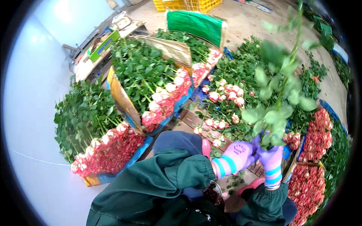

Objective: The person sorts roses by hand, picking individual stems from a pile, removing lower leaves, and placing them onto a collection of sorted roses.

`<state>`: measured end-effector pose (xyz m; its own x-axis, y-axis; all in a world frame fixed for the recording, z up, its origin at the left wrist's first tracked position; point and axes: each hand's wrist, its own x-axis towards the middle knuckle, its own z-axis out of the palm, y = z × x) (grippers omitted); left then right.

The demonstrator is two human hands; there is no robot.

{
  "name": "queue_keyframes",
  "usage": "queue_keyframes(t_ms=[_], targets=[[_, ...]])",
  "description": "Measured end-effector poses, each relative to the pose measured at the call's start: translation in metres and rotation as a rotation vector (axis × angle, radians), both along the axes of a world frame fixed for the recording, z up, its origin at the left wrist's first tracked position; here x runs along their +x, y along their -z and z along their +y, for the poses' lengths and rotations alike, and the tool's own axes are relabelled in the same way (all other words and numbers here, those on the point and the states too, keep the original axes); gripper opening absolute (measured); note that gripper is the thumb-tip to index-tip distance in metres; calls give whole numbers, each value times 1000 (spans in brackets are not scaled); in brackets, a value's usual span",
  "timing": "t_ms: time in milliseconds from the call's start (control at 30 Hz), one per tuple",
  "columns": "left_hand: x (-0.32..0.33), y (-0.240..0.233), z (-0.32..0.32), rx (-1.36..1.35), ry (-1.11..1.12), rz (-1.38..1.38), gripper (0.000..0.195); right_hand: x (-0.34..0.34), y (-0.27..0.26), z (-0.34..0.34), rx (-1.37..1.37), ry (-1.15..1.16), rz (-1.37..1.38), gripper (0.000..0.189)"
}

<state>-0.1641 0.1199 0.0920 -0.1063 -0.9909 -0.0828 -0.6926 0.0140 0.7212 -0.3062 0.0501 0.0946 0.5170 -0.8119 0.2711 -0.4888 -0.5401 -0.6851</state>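
Observation:
Both my hands wear purple knitted gloves with striped cuffs and meet low, right of centre. My left hand reaches in from the left and touches my right hand. A leafy green rose stem rises from between them, blurred at its leaves. The fingers overlap, and its lower end is hidden, so which hand grips it cannot be told. Beyond the hands lies a loose heap of pink-and-white roses with leafy stems. Some single blooms lie nearer on the floor.
Packed pink roses stand in partitioned bins at left and centre. More rose bunches stand at the right. A green panel, yellow crates and a wooden bench with a green box are farther off.

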Motion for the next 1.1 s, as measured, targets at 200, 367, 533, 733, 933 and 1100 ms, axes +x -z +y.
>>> queue_keyframes(t_ms=[200,367,533,733,933,1100], targets=[[119,-55,12,-251,-502,211,25,93,-109,16,-74,-219,-279,62],[301,-41,46,-215,-722,83,18,76,-108,25,-126,-204,-147,63],[383,-2,77,754,-784,-595,32,21,-53,28,35,-161,-30,60],[370,3,88,692,-822,-774,35,-16,-37,38,154,-110,77,56],[362,-13,85,700,-884,-942,33,-36,-48,40,99,-181,310,48],[392,-36,138,781,-780,-1087,28,-58,-36,42,211,-135,397,44]])
